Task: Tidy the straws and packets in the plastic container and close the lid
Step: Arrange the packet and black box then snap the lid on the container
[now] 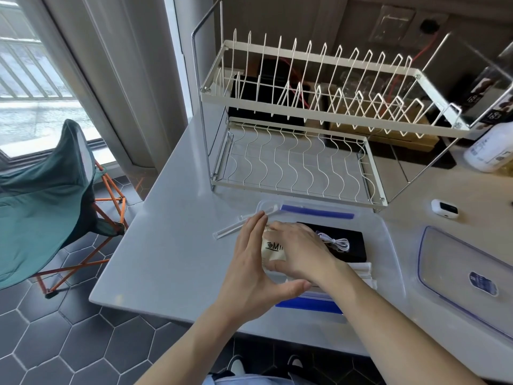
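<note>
Both hands squaring packets inside the container (pixel 388 237): right hand (pixel 299 251) pressing a packet (pixel 273 247), left hand (pixel 249 262) open-fingered beside it; straws (pixel 230 230) next.

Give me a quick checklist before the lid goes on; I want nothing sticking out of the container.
1. Lid within reach, lying on the counter right of the container: ok.
2. Straws inside: not ok, clear straws poke out over the far-left rim onto the counter.
3. Packet settled flat: cannot tell, both hands cover it.
4. Left hand and right hand out of the container: not ok.
5. White cable lying inside on the black box: ok.
</note>
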